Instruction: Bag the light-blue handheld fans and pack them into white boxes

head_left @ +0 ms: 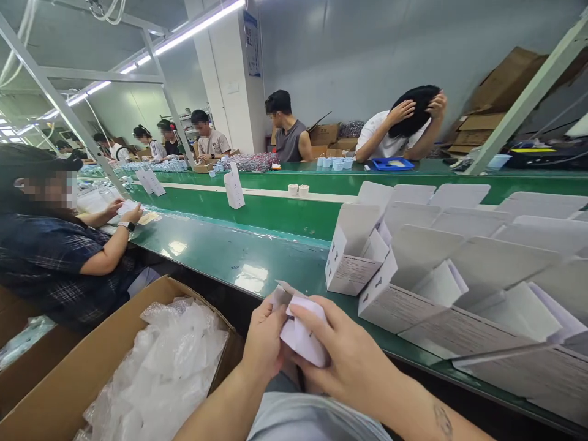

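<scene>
In front of my lap, both hands are closed close together. My left hand (264, 340) grips a white carton (281, 295), whose greyish flap sticks up between the hands; most of it is hidden by my fingers. My right hand (342, 343) has its fingers round a folded white paper (305, 340), pressed against the carton. Whether the two pieces are joined, I cannot tell. To the right, nearest my right hand, an open white box (351, 275) stands upright on the bench, with several more open boxes (427, 315) in rows beside it, folded white inserts inside them.
A cardboard box (138, 306) of bubble-wrap bags (160, 361) stands at my left. Beyond the green bench (220, 251) runs a conveyor (275, 217) carrying a white box (234, 188) and two small cups (298, 190). A co-worker (50, 245) sits at left; several others sit across.
</scene>
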`<state>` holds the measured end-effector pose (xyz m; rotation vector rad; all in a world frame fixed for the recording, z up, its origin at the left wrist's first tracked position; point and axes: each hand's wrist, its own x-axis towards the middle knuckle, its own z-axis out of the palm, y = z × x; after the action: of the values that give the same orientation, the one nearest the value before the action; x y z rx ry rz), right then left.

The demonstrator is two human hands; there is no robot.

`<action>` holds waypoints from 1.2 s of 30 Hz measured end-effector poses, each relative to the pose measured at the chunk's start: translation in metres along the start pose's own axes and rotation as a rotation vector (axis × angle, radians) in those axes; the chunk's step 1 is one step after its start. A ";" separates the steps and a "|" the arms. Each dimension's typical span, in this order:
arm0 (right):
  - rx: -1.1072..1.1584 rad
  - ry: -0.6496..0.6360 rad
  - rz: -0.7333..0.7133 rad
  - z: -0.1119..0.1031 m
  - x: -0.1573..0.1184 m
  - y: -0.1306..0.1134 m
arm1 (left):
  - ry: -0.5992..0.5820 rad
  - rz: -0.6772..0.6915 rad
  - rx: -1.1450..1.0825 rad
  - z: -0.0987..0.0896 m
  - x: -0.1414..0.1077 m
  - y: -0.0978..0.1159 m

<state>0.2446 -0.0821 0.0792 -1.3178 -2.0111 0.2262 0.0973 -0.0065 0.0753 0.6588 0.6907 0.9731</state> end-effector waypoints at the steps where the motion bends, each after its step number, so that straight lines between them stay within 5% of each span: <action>1: 0.042 0.036 0.010 -0.001 0.003 -0.003 | -0.069 0.015 0.012 -0.002 -0.002 0.000; 5: 0.291 -0.010 0.043 -0.008 0.011 -0.003 | -0.305 -0.047 -0.046 -0.019 0.000 0.003; 9: 0.419 -0.154 0.042 -0.014 0.017 0.005 | -0.376 -0.132 -0.042 -0.021 0.003 0.003; 12: 0.331 -0.192 0.049 -0.010 0.018 0.007 | -0.176 -0.058 0.033 -0.011 0.003 -0.002; 15: 0.095 -0.012 0.132 0.004 0.011 0.001 | 0.058 0.081 0.059 -0.006 0.000 -0.008; 17: 0.029 0.096 0.186 0.012 0.006 -0.005 | 0.078 0.190 0.141 -0.010 -0.005 -0.008; 20: 0.128 0.131 0.230 0.015 0.001 -0.012 | -0.175 0.294 0.291 -0.024 -0.009 0.005; 23: 0.274 0.036 0.188 0.007 0.004 -0.014 | -0.463 0.200 0.299 -0.033 -0.006 0.019; 26: 0.306 -0.018 0.124 0.000 0.005 -0.015 | -0.534 0.113 0.278 -0.030 -0.003 0.021; 36: 0.400 -0.095 0.140 0.001 -0.003 -0.006 | -0.318 0.037 0.316 -0.016 -0.024 0.004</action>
<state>0.2401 -0.0871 0.0801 -1.2049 -1.8277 0.7281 0.0734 -0.0231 0.0740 1.0818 0.5537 0.7751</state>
